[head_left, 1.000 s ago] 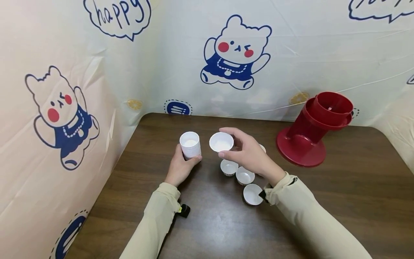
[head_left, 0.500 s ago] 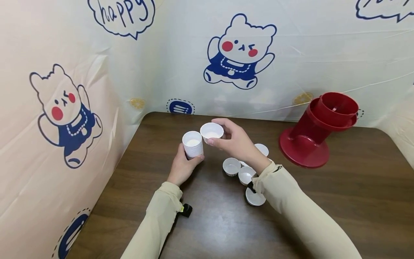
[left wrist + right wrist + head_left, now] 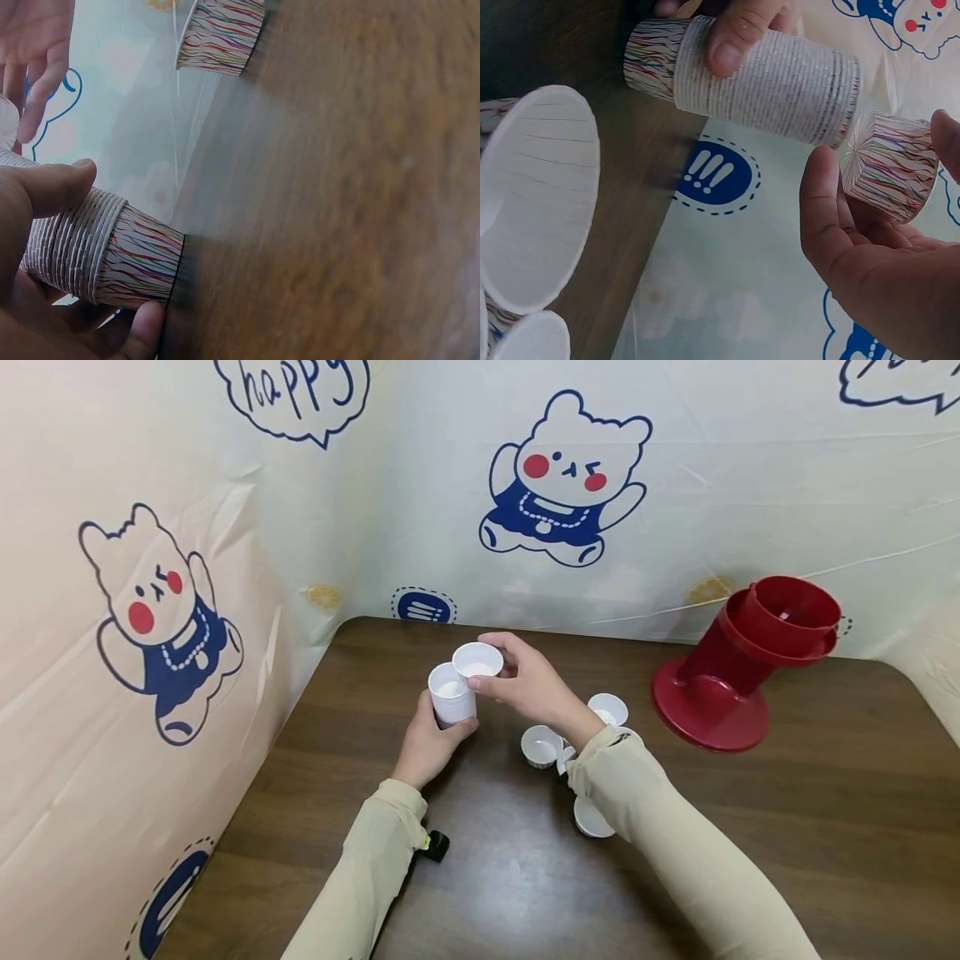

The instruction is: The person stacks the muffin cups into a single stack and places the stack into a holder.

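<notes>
Loose cups [image 3: 542, 747] on table [image 3: 510, 893], 4 o'clock of cup stack [image 3: 453, 707]. Left hand [image 3: 429, 743] curls round stack. Right hand [image 3: 527, 683] pinches single cup [image 3: 477, 661] at stack's 1 o'clock, contact unclear. Red stand [image 3: 722, 652] farther, 3 o'clock.

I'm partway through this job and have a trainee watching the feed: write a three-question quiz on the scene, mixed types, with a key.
1. Multiple choice: in the head view, where on the table does the red object stand?
A. Front left
B. Back right
C. Back left

2. True or false: the right hand holds a single cup above the surface.

3. Short answer: what does the left hand hold?

Key
1. B
2. True
3. A stack of nested cups
</notes>
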{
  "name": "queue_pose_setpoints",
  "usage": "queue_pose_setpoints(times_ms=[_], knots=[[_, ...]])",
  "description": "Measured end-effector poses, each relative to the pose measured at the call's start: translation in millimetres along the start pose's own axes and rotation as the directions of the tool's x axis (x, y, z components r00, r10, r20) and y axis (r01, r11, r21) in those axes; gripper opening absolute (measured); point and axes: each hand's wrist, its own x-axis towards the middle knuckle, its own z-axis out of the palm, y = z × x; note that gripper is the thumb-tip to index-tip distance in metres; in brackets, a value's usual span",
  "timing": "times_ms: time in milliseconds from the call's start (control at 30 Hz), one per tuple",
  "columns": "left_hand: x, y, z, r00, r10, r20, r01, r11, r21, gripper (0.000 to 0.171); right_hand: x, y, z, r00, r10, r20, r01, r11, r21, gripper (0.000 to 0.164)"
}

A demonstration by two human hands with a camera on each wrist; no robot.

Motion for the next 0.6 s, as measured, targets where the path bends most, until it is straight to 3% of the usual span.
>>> queue_pose_setpoints(times_ms=[367, 600], knots=[[0.5, 0.0, -0.3, 1.0, 0.007, 0.001, -0.007, 1.0, -0.002, 0.077, 4, 3, 7, 0.999, 0.034, -0.001, -0.034, 0.999, -0.003, 0.059], [-0.2, -0.6, -0.4, 1.0, 0.006, -0.001, -0.006, 1.0, 0.001, 0.076, 11, 2, 17, 1.0, -0.011, -0.014, 0.011, 1.0, 0.015, 0.054]])
